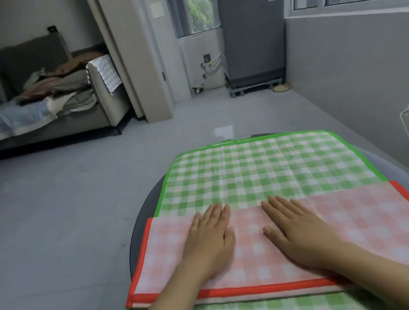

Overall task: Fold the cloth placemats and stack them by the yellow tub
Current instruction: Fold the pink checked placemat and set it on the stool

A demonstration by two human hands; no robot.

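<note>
Pressing flat on the red-edged pink placemat [265,241], already folded once into a long band, both hands lie side by side at its middle: the left hand [209,242] and right hand [298,231] have straight fingers, each grip wide and holding nothing. This mat lies across a green checked placemat [262,169] spread over the round dark counter [139,224]. To crease well, I would sweep the palms outward toward the short ends, keeping the red edges aligned, before folding again. No yellow tub is in view. A sofa [30,112] stands well apart.
</note>
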